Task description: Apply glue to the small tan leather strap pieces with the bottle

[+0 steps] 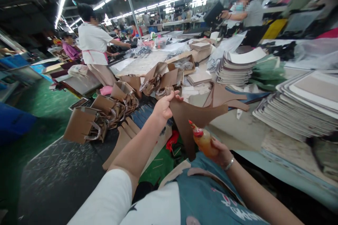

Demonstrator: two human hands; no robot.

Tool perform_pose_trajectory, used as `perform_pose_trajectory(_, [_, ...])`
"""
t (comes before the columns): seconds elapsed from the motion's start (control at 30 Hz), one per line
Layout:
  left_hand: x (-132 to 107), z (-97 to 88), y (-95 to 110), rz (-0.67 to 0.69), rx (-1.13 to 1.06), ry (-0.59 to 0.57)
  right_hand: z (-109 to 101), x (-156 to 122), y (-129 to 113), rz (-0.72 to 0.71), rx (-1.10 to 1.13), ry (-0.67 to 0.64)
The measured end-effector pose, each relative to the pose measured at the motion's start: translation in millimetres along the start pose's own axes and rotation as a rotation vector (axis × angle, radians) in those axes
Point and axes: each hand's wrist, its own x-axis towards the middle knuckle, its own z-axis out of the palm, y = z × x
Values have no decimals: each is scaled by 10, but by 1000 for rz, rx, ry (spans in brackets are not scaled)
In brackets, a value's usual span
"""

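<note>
My left hand (167, 104) grips the upper left corner of a curved brown leather piece (191, 116), which hangs down in front of my apron. In my right hand (220, 153) is a squeeze bottle (205, 142) of amber glue with a red-stained nozzle, its tip pointing up and left beside the leather piece. More brown leather pieces (224, 95) lie on the table beyond. To the left of my forearm, similar tan pieces (126, 130) and dark blue pieces (142, 114) are laid overlapping in a row.
Several brown bags with wrapped handles (81, 123) stand to the left. Stacks of pale curved panels (303, 105) rise at the right, with green plastic (269, 72) behind. A co-worker in white (93, 42) stands across at the left; another person (245, 14) holds a dark panel at the back right.
</note>
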Motion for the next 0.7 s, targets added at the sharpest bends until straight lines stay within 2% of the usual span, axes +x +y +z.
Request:
perform_pose_trajectory(0.1, [81,-135,-63,24,-42,34,44,-18,48,48,24,13])
perform_pose_trajectory(0.17, [111,-273,-157,15,13,41,61,-52,63,69,54,50])
perform_pose_trajectory(0.27, [69,-539,-401,-7,214,19,70,-78,60,73,117,149])
perform_pose_trajectory(0.33, [-40,-751,-617,57,404,2,68,-73,55,70,162,222])
perform_pose_trajectory(0.4, [-214,-980,-835,195,648,1,61,-58,59,79,202,278])
perform_pose_trajectory(0.47, [-431,-1191,-1018,407,948,-48,52,-41,84,97,235,312])
perform_pose_trajectory(0.53, [-645,-1344,-1146,639,1269,-230,40,-26,133,112,260,333])
perform_pose_trajectory(0.6, [-791,-1428,-1228,839,1502,-435,26,-9,200,126,276,346])
perform_pose_trajectory(0.63, [-821,-1451,-1258,920,1567,-500,19,3,239,133,280,349])
perform_pose_trajectory(0.7, [-785,-1483,-1307,1030,1613,-525,7,41,320,145,279,348])
